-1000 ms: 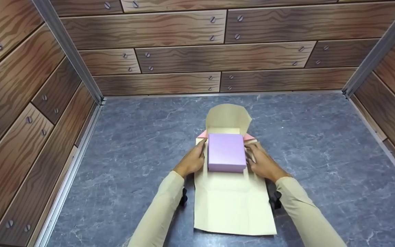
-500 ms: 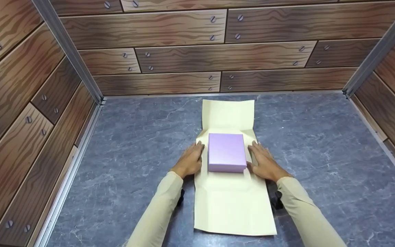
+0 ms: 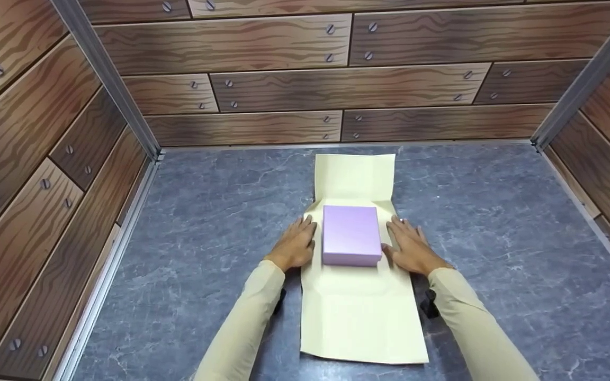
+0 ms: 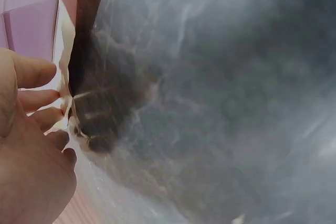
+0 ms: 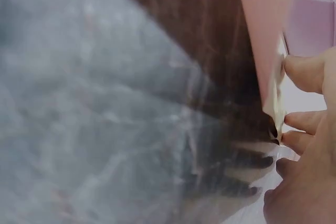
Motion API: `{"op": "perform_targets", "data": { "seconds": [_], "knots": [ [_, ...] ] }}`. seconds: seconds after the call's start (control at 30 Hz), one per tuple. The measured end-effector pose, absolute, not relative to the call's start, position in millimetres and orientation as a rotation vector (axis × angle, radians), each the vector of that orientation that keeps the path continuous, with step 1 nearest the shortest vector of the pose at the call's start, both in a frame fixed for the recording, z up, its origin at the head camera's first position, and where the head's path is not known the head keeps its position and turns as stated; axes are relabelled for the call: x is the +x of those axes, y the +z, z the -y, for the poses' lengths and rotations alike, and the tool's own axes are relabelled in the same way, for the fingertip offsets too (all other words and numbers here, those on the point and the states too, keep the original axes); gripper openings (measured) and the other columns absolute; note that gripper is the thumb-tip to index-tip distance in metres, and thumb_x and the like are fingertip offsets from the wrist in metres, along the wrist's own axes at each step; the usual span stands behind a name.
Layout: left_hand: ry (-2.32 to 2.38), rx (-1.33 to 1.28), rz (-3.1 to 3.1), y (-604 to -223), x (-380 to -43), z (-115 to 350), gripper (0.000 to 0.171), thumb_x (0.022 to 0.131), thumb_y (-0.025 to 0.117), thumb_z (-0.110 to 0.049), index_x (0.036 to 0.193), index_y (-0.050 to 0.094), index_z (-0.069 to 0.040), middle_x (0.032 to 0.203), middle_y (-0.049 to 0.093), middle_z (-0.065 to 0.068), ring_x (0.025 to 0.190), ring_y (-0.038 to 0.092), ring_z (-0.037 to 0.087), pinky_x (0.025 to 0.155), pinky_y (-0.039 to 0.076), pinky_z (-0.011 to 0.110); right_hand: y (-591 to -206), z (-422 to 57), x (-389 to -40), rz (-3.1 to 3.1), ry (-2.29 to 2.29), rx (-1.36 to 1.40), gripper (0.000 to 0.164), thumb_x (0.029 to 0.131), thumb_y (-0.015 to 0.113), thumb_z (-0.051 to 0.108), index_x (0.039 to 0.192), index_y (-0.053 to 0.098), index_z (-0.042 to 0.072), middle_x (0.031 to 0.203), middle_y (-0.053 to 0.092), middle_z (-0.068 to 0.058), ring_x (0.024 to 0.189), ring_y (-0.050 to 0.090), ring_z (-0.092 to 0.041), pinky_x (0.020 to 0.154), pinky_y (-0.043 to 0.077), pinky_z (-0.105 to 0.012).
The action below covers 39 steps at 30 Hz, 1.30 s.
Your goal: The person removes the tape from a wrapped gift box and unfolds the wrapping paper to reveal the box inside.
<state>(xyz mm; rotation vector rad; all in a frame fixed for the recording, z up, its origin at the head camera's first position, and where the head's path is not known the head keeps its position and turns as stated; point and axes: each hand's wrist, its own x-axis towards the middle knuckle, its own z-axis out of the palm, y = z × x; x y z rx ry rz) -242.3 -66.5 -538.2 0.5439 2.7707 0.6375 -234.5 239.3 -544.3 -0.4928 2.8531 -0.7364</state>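
Observation:
A lilac box point(image 3: 351, 233) sits on a long strip of creased cream wrapping paper point(image 3: 363, 323), whose underside shows pink in both wrist views. My left hand point(image 3: 293, 244) lies at the paper's left edge beside the box, fingers fairly straight and fingertips on the paper. On the opposite side my right hand point(image 3: 412, 248) rests on the right edge in the same way, its thumb close to the box's near right corner. The left wrist view shows the left fingers point(image 4: 39, 98) right at the paper edge; in the right wrist view the right fingers point(image 5: 302, 121) touch it too.
Beneath the paper is a blue-grey marbled tabletop point(image 3: 220, 222). Wood-plank-patterned walls point(image 3: 284, 87) rise at the back and both sides, with metal rails point(image 3: 109, 275) along their lower edges. A dark wrist device point(image 3: 429, 304) shows under the right sleeve.
The paper's far end, curled up with pink corners showing a second ago, has opened out and now lies spread behind the box. Both hands have straightened their fingers along the side edges.

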Motion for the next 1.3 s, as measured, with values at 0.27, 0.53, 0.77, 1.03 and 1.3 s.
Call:
{"op": "perform_targets", "data": {
  "seconds": [0.27, 0.53, 0.77, 1.03, 1.3],
  "knots": [
    [0.569, 0.514, -2.777, -533.6, -258.2, 62.3, 0.054, 0.108, 0.037, -0.019, 0.157, 0.029, 0.0, 0.166, 0.019, 0.016, 0.154, 0.011, 0.036, 0.125, 0.009, 0.046, -538.5, -235.5, -250.8, -2.842, -0.7, -0.449, 0.063, 0.106, 0.046, 0.028, 0.154, 0.028, -0.01, 0.162, 0.015, -0.032, 0.148, 0.009, -0.055, 0.116, -0.002, -0.07],
    [0.567, 0.46, -2.781, -530.7, -268.0, 57.0, 0.053, 0.108, 0.04, -0.021, 0.156, 0.03, -0.001, 0.166, 0.018, 0.018, 0.154, 0.01, 0.036, 0.126, 0.007, 0.045, -538.7, -234.4, -256.5, -2.835, -0.696, -0.414, 0.063, 0.105, 0.046, 0.024, 0.154, 0.027, -0.01, 0.163, 0.015, -0.03, 0.148, 0.005, -0.054, 0.117, -0.003, -0.07],
    [0.585, 0.398, -2.769, -533.6, -270.2, 55.7, 0.057, 0.107, 0.04, -0.022, 0.157, 0.021, -0.001, 0.167, 0.015, 0.017, 0.154, 0.003, 0.038, 0.125, 0.002, 0.046, -540.3, -236.0, -256.7, -2.817, -0.664, -0.383, 0.071, 0.105, 0.045, 0.037, 0.158, 0.02, -0.004, 0.165, 0.009, -0.026, 0.148, -0.007, -0.054, 0.116, -0.01, -0.069],
    [0.483, 0.468, -2.775, -531.0, -265.3, 58.0, 0.054, 0.107, 0.042, -0.025, 0.156, 0.029, -0.005, 0.168, 0.013, 0.016, 0.154, 0.002, 0.039, 0.125, 0.001, 0.049, -541.8, -236.0, -254.7, -2.835, -0.607, -0.407, 0.074, 0.105, 0.048, 0.041, 0.159, 0.022, -0.001, 0.165, 0.011, -0.026, 0.148, -0.005, -0.056, 0.115, -0.008, -0.072],
    [0.418, 0.684, -2.657, -525.1, -244.0, 75.8, 0.075, 0.101, 0.059, -0.036, 0.16, 0.025, -0.005, 0.169, 0.009, 0.009, 0.155, 0.002, 0.029, 0.125, 0.001, 0.047, -539.4, -244.2, -237.9, -2.837, -0.609, -0.566, 0.073, 0.101, 0.058, 0.039, 0.154, 0.033, -0.005, 0.162, 0.019, -0.031, 0.148, 0.007, -0.056, 0.116, 0.002, -0.072]
  ]
}}
